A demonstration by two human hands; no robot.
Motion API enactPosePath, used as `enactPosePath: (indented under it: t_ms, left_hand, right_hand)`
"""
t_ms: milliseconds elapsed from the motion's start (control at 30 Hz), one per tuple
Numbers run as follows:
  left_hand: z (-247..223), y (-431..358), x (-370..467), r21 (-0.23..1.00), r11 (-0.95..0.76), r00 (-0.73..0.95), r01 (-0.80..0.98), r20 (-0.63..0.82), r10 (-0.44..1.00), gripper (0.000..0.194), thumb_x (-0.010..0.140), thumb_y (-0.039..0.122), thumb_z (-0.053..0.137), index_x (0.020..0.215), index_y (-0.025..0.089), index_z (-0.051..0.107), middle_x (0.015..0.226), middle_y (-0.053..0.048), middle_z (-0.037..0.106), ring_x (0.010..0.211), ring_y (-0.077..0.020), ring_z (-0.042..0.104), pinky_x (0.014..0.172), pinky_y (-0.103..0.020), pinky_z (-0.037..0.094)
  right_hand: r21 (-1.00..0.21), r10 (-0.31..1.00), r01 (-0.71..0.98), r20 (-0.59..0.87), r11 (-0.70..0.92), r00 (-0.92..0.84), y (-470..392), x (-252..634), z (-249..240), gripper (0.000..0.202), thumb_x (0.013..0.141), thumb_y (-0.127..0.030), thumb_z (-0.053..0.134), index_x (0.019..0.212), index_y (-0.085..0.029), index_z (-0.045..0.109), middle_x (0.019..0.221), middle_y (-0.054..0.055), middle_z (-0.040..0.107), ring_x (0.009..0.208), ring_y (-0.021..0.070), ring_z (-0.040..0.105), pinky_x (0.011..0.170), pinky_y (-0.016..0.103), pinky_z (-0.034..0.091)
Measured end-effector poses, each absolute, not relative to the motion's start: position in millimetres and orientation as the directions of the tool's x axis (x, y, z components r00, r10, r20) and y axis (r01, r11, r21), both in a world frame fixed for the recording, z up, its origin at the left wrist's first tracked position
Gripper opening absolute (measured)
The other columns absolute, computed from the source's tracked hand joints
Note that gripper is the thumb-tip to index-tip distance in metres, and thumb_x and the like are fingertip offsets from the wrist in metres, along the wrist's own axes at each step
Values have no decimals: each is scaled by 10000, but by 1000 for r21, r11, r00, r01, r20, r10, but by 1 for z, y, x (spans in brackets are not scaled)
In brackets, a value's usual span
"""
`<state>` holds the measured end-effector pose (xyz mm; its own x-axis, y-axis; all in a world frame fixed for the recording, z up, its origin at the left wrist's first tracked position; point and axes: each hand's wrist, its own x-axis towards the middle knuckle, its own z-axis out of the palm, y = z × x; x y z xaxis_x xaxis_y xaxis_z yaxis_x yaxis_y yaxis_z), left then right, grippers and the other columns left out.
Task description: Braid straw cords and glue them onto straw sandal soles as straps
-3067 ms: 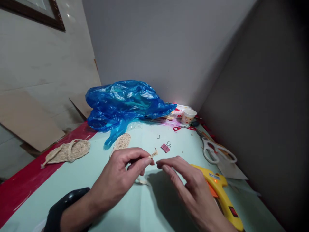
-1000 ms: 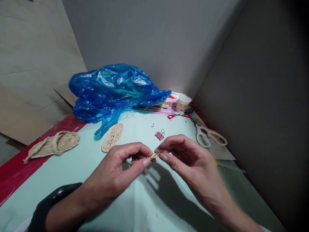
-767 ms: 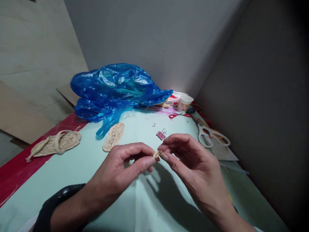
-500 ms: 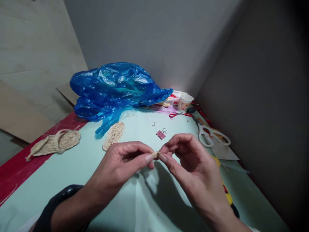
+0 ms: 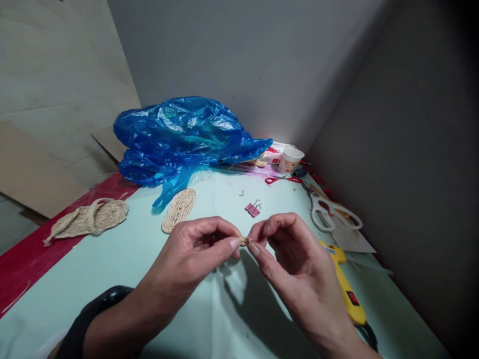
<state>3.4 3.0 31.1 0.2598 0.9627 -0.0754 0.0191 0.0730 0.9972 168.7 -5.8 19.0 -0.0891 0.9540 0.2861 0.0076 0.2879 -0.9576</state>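
- From where I stand, the left hand (image 5: 198, 254) holds a short, beige strip of twisted plant fibre (image 5: 245, 242) between thumb and fingertips; the grip is narrow, presumably because the piece is too small for the palm.
- The right hand (image 5: 299, 264) pinches the other end, thumb against forefinger, with the remaining fingers curled back, likely keeping the strip in sight.
- The strip sits between both hands, above a pale green sheet (image 5: 179, 319); fingers hide its ends.
- 4 o'clock from the strip: a yellow plastic glue gun (image 5: 349, 294) with a red switch lies beside the right wrist, apparently parked within easy reach.
- 9 o'clock: a beige woven slipper (image 5: 99, 218) with a strap lies partly over the red border (image 5: 22, 279), perhaps set aside.
- 2 o'clock: white-handled metal scissors (image 5: 317, 200) lie handles nearer the worker, which would suit pick-up.
- 10 o'clock: a flat, oval, beige coiled-fibre sole (image 5: 179, 210) lies apart.
- 12 o'clock: a pink metal binder clip (image 5: 253, 209).
- 1 o'clock: a white printed cup (image 5: 291, 162), upright.
- 11 o'clock: a crumpled blue plastic bag (image 5: 187, 134), probably pushed back for working room.
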Motion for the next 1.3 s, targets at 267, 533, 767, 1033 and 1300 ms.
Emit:
enactPosePath:
  t_ms: [267, 533, 767, 1033, 1300]
  left_hand:
    - [32, 4, 7, 995, 90, 277, 36, -97, 956, 104, 810, 245, 635, 746, 167, 660, 690, 11, 611, 680, -113, 521, 632, -233, 380]
    - [31, 4, 6, 993, 54, 274, 108, -82, 958, 121, 800, 263, 601, 729, 165, 605, 651, 27, 519, 617, -107, 450, 555, -229, 339]
    - [33, 3, 8, 972, -12, 293, 236, -59, 954, 120, 796, 222, 561, 685, 179, 553, 654, 26, 537, 633, -121, 478, 580, -242, 363]
    - [43, 7, -1, 965, -74, 401, 251, -35, 915, 147, 888, 235, 546, 803, 207, 663, 733, 48, 629, 710, -98, 555, 659, -192, 405]
    - [45, 4, 1, 934, -135, 378, 330, 0, 926, 157, 897, 220, 542, 829, 226, 684, 766, 60, 674, 727, -100, 601, 665, -177, 422]
  right_hand:
    - [-962, 959, -72, 268, 262, -96, -5, 165, 16, 210, 804, -174, 661, 794, -236, 461, 800, -20, 583, 752, 132, 583, 660, 279, 440]
    - [-959, 955, -88, 279, 271, -101, -5, 161, 14, 216, 787, -140, 638, 764, -234, 445, 782, -15, 566, 743, 128, 570, 645, 244, 456]
    - [-953, 950, 108, 264, 284, -168, -7, 165, 17, 180, 789, -136, 637, 863, -235, 505, 814, -6, 571, 751, 134, 567, 695, 257, 480]
    - [-991, 975, -119, -28, -55, -220, -1, 173, 26, 219, 735, -238, 708, 830, -216, 511, 770, -10, 560, 692, 130, 528, 622, 248, 429]
    - [-978, 969, -209, 28, -25, -245, -2, 175, 19, 199, 770, -142, 652, 838, -230, 487, 811, -36, 532, 716, 110, 458, 618, 223, 382]
